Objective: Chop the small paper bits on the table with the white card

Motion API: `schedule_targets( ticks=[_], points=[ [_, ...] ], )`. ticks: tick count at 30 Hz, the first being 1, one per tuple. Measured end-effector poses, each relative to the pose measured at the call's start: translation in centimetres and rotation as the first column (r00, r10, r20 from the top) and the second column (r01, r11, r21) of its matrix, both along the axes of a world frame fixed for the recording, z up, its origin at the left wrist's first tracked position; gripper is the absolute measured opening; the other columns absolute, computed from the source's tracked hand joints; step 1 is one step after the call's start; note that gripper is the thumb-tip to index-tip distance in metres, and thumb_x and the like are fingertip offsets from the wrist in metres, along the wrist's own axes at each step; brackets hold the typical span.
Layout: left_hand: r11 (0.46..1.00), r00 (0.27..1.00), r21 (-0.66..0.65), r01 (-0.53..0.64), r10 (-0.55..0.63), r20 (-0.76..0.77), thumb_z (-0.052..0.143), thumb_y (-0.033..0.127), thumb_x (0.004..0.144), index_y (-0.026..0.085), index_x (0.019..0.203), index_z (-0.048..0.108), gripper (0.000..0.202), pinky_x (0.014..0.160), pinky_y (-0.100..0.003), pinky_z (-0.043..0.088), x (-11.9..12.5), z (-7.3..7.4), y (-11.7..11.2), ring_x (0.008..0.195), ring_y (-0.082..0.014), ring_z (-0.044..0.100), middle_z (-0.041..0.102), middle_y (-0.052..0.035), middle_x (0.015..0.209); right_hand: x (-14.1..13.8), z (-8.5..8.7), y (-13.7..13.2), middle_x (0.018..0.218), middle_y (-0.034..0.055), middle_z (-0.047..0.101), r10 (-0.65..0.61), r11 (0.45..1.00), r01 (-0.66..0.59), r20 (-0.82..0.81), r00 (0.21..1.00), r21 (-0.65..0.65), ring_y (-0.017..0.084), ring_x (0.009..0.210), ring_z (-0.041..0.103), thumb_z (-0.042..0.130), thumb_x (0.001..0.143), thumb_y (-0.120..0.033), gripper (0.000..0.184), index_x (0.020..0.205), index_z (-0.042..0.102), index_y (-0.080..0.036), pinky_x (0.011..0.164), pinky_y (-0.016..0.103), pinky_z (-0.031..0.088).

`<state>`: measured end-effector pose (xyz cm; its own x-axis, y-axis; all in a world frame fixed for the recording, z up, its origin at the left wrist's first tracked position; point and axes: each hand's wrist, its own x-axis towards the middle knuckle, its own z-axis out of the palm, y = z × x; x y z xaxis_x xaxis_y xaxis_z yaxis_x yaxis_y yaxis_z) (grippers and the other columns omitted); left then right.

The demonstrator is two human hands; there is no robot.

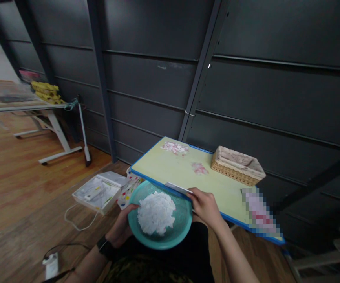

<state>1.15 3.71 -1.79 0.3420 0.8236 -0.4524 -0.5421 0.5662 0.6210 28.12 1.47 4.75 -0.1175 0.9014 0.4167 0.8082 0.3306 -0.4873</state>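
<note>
Left hand (125, 223): gripping round turquoise mesh basket (184, 218) below blue-edged, pale-yellow worktop (170, 167)
Right hand (203, 203): closed round flat pale strip (177, 188)
Flaky white heap (156, 213): inside basket
Strip's gripped end: hidden from me

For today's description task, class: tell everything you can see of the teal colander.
The teal colander is round, apparently plastic, with a fine mesh-like wall. It is held open side up above the dark-clad lap, at the near edge of the table. A heap of white flakes lies inside. The left hand grips its rim, thumb over the edge; whether the lap supports it is hidden.
</note>
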Motion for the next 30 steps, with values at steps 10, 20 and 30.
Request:
schedule_targets(
  ticks=[10,20,30],
  points=[
    [0.998,0.994,-0.026,-0.057,0.054,-0.098,0.057,0.017,0.072,0.006,0.108,0.056,0.038,0.061,-0.036,0.052,0.2,-0.6,-0.3,0.064,-0.0258,0.069,0.075,-0.0089,0.07,2.8,0.3,1.8,0.062,0.0007,0.059,-0.271,0.943,0.318,-0.326,0.906,0.099,0.013,0.053,0.052,0.053,0.077,-0.043,0.026,0.08,0.059,-0.018,0.05,0.022,0.038],
    [0.945,0.993,-0.306,-0.113,0.097,-0.069,0.064,0.023,0.066,0.005,0.109,0.058,0.047,0.06,-0.041,0.054,1.4,-6.7,-0.7,0.065,-0.0306,0.069,0.075,-0.0124,0.072,8.6,3.3,14.4,0.063,0.0029,0.06,-0.517,0.819,0.515,-0.066,0.853,0.253,0.014,0.057,0.05,0.047,0.08,-0.042,0.03,0.076,0.06,-0.016,0.053,0.022,0.027],
    [0.869,0.985,-0.466,-0.167,0.167,-0.042,0.065,0.016,0.064,0.001,0.116,0.052,0.056,0.07,-0.044,0.054,0.3,-10.9,-0.2,0.072,-0.0334,0.069,0.075,-0.0115,0.068,9.2,2.2,20.6,0.074,0.0063,0.064,-0.594,0.804,0.567,0.252,0.764,0.178,0.014,0.062,0.05,0.047,0.083,-0.037,0.026,0.089,0.062,-0.018,0.054,0.024,0.019]
  ],
)
